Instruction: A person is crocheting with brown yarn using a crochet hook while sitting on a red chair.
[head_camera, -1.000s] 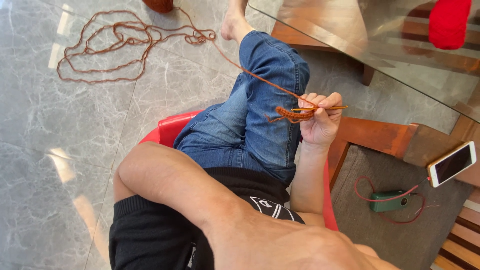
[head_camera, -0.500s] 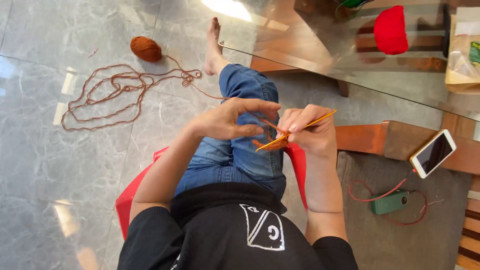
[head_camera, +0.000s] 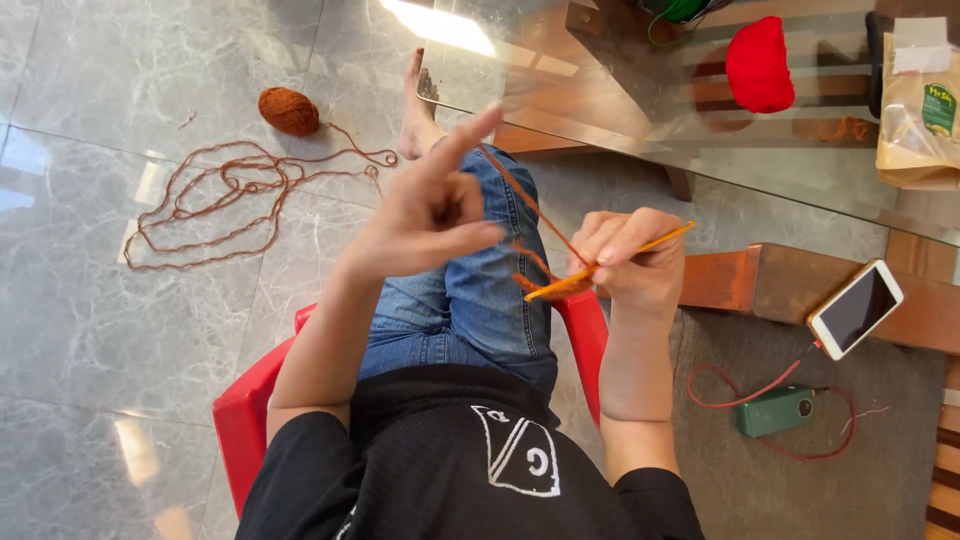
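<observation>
Head view looked straight down on a seated person working rust-brown yarn with a yellow-orange crochet hook (head_camera: 610, 262). The right hand (head_camera: 630, 262) was closed around the hook, fingers curled over its shaft near the middle. The hook's long axis ran slantwise, its working end low and toward the left hand, its tail end up and away to the right. A small bunch of crocheted work (head_camera: 545, 285) hung at the working end, just beside the right fingertips.

The left hand (head_camera: 435, 215) was raised and half open, forefinger pointing up and outward, the other fingers loosely bent. It clamped nothing firmly; the yarn strand (head_camera: 520, 200) appeared to run over the raised forefinger and slant down to the hook. So the work lay between the two hands, nearer the right, with the left hand above and to its left holding the strand taut.

Beyond the person's jeans-clad leg (head_camera: 480, 290), the strand trailed to loose yarn loops (head_camera: 215, 205) on the grey marble floor (head_camera: 90, 330) and on to the yarn ball (head_camera: 288, 110), well apart from both hands. The person sat on a red chair (head_camera: 250, 410). A glass table (head_camera: 620, 110) stood ahead, carrying a red yarn ball (head_camera: 758, 62) and a tan pouch (head_camera: 915, 120). To the right lay a phone (head_camera: 855, 308) and a green power bank (head_camera: 778, 410) joined by a red cable. Nothing stood between the hands.
</observation>
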